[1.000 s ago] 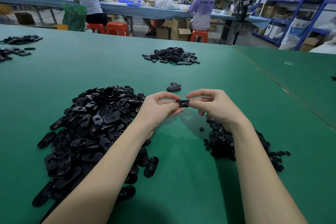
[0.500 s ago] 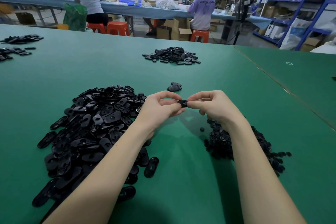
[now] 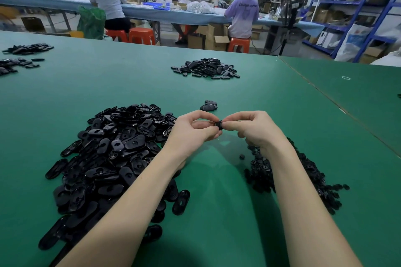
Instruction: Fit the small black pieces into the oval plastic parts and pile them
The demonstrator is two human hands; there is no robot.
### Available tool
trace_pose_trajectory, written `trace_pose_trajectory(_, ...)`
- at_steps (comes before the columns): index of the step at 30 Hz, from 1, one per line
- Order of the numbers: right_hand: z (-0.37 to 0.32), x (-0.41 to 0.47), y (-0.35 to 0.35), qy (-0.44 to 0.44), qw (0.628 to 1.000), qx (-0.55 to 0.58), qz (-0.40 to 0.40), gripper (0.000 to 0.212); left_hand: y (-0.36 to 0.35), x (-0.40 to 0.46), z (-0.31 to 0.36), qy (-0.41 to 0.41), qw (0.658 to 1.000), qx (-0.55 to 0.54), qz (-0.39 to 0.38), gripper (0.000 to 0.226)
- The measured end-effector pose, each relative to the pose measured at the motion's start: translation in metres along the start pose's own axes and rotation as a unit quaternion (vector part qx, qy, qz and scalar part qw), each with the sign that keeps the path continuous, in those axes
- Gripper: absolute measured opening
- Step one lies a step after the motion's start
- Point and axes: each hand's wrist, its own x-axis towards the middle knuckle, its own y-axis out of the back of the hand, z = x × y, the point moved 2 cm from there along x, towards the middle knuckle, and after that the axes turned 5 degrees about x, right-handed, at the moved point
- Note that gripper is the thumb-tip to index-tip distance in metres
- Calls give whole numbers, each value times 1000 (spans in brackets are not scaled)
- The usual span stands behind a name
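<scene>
A: Quick pass. We see the left hand (image 3: 194,131) and the right hand (image 3: 251,129) meeting above the green tabletop (image 3: 217,212), roughly mid-width, both sets of fingers curled in a pinch on one black part (image 3: 219,125) held between them.

B: Agreed. We can't tell if that bit is the small piece alone or already seated in an oval; the fingers hide most of it.

A: Feed stock: the heap of oval parts (image 3: 108,154) sits toward the left near edge, partly under the left forearm. The small black pieces (image 3: 290,178) lie in a heap toward the right, beneath the right wrist. One stray piece (image 3: 241,156) lies just beside that heap.

B: A small stack (image 3: 209,106) sits just beyond the hands, likely the finished ones, and a bigger pile (image 3: 205,68) lies farther toward the far edge.

A: Risks, as we judge them: the grip is fingertip-only, so a skewed press could pop the piece out and it would vanish among identical black parts.

B: Also, we think a forearm sweep could drag ovals off the near edge, and a half-seated insert would look finished when piled.
</scene>
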Motion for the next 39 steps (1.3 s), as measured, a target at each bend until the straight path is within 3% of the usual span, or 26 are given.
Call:
trace_pose_trajectory(9, 3, -1, 7, -65, 997, 19, -39, 24, 4, 0, 5, 17, 999, -12, -25, 18)
trace_pose_trajectory(15, 6, -2, 6, -64, 989, 70, -110, 14, 5, 1, 7, 29, 997, -45, -53, 16)
trace_pose_trajectory(22, 0, -2, 5, -4, 996, -37, -86, 7, 6, 2, 1, 37, 999, 26, -24, 16)
trace_pose_trajectory(39, 5, -1, -10, 18, 997, -51, -48, 14, 8, 2, -2, 43, 993, 106, 19, 15)
